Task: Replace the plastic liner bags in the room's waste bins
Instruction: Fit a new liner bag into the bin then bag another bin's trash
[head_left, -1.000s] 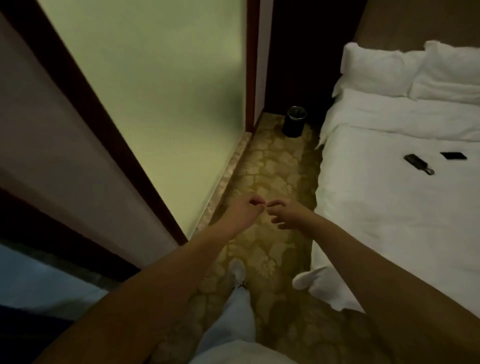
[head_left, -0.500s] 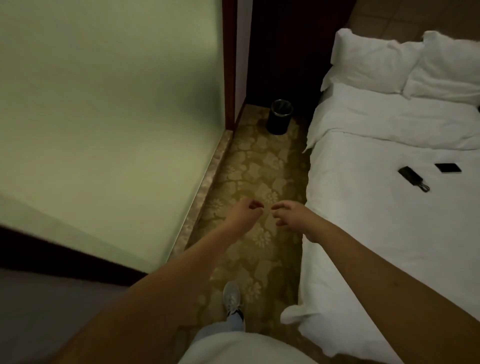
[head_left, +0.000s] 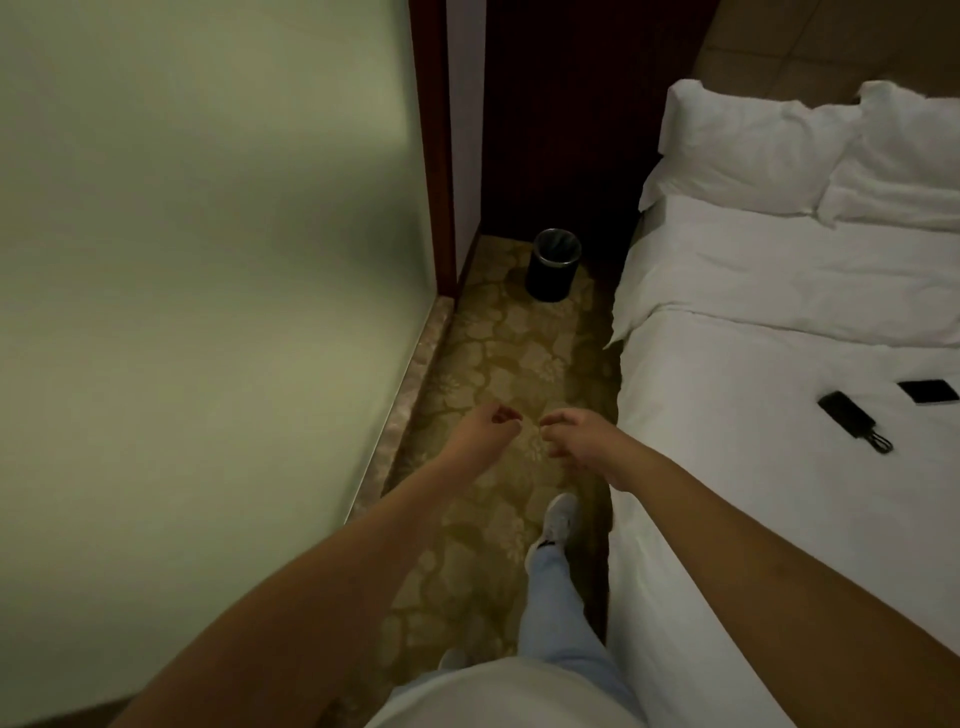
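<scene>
One white bed (head_left: 753, 467) fills the right side, carrying two pillows (head_left: 748, 150) and two small dark items (head_left: 852, 421). One black waste bin (head_left: 554, 265) with a liner stands at the far end of the patterned carpet (head_left: 498, 364). The left hand (head_left: 488, 431) and right hand (head_left: 576, 439) hover close together, fingers loosely curled, holding nothing visible.
</scene>
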